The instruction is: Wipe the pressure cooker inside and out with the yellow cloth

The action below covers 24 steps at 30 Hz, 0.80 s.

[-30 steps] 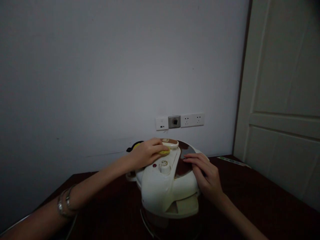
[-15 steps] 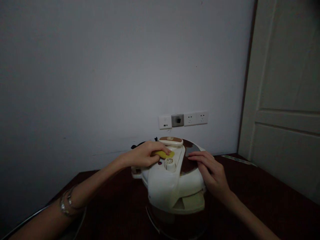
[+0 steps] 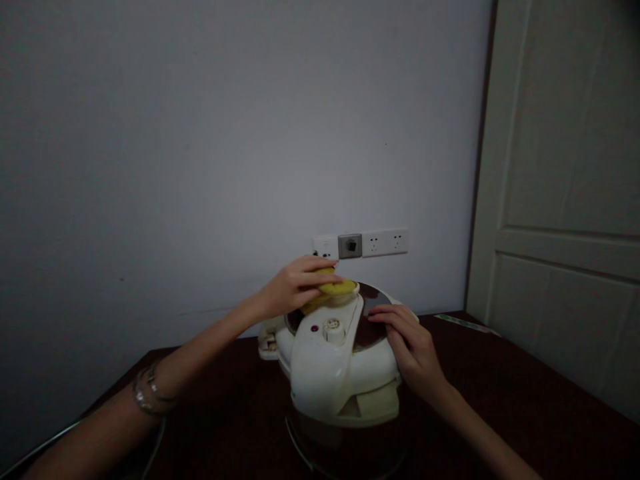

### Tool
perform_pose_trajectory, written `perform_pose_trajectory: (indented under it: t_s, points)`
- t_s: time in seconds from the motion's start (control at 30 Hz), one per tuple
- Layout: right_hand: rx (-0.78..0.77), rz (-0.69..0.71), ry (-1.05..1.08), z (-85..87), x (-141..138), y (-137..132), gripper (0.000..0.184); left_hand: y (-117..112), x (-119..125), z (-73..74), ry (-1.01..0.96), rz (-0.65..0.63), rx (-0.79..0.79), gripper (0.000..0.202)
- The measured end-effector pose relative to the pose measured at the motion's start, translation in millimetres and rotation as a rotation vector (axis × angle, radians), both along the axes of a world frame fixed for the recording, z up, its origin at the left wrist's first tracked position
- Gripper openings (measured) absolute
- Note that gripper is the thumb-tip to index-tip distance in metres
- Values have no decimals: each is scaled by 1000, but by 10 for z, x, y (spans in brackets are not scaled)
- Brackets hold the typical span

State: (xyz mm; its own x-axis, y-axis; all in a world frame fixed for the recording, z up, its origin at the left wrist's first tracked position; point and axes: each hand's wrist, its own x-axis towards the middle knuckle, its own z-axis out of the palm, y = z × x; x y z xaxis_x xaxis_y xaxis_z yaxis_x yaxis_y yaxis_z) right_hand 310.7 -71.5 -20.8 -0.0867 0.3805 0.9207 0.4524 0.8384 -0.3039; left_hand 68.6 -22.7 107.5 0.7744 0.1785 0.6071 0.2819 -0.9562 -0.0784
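Observation:
A white and brown electric pressure cooker [image 3: 320, 373] stands in front of me, its lid on. My left hand [image 3: 295, 283] presses a folded yellow cloth [image 3: 338, 287] onto the raised handle at the far side of the lid. The cloth covers most of that handle. Fingertips of my right hand [image 3: 413, 343] rest on the brown lid panel [image 3: 373, 327], with the palm against the lid's right side and nothing held. Nearer me on the lid are a round white valve knob [image 3: 333, 331] and a small red button [image 3: 315, 328].
The cooker is on a dark red-brown table [image 3: 215, 393]. Wall sockets [image 3: 385, 243] and a grey switch [image 3: 350, 246] sit on the wall behind it. A pale door [image 3: 560, 200] stands at the right. A patterned strip [image 3: 467, 324] lies near the table's back edge.
My left hand has moved with the yellow cloth away from beside the valve knob, up onto the lid's far handle. My right hand stays on the lid. The view has shifted slightly.

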Motion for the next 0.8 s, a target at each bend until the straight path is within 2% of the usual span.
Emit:
perform_pose_trajectory:
  t_s: [0.13, 0.23, 0.37, 0.47, 0.6, 0.7, 0.8]
  points:
    - [-21, 1, -15, 3, -2, -5, 25, 74, 388, -49, 220, -18, -36, 34]
    - [-29, 1, -12, 5, -3, -2, 24, 93, 479, -90, 241, 48, -121, 42]
    - [-55, 2, -30, 5, 8, 4, 24, 190, 387, -133, 159, 69, -240, 41]
    - [-59, 3, -33, 5, 13, 3, 25, 313, 210, -183, 64, 32, -377, 39]
    - [-46, -5, -21, 14, -1, -11, 25, 427, 16, -210, -42, 50, -534, 37]
    - [-36, -12, -13, 21, -18, -19, 25, 436, 96, -143, 4, 30, -512, 34]
    - [-33, -22, -13, 18, -24, -15, 26, 380, 373, -38, 158, -11, -388, 32]
